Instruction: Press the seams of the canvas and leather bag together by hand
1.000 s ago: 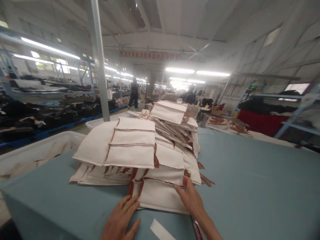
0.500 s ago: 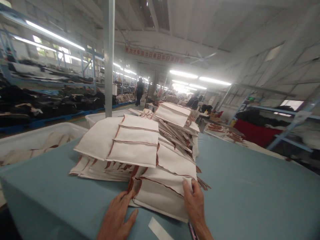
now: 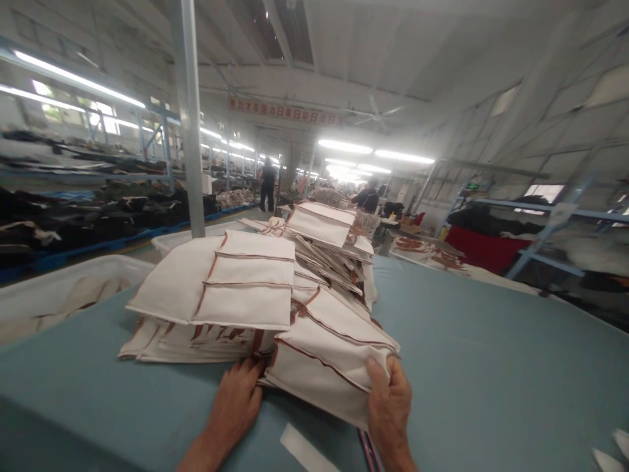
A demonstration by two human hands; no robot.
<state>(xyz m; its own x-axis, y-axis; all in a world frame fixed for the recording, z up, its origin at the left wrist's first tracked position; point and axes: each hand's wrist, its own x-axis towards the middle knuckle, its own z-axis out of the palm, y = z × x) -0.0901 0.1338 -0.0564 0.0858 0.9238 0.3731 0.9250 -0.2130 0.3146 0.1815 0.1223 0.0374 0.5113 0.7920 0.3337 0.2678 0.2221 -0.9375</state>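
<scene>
Several cream fabric panels with brown-edged seams lie in an overlapping heap on the blue-green table. The front panel (image 3: 319, 377) is tilted, its right side raised off the table. My right hand (image 3: 390, 403) is closed on its right edge, thumb on top and fingers behind. My left hand (image 3: 238, 396) is closed at the left corner of the front panels; its fingertips are partly hidden by the fabric. Left of it, a wider panel with three seamed bands (image 3: 246, 282) rests on a stack of similar pieces (image 3: 196, 344).
A white strip (image 3: 304, 449) and a thin pink-and-dark object (image 3: 366, 449) lie near the table's front edge. White bins (image 3: 113, 265) stand at left, beside a metal post (image 3: 189, 131). Further off are a person (image 3: 267, 183) and a rack (image 3: 550, 262) at right.
My right hand has lifted the right side of the front panel and moved slightly right. My left hand has moved in at the panel's left corner, its fingers now more curled. The view has shifted.
</scene>
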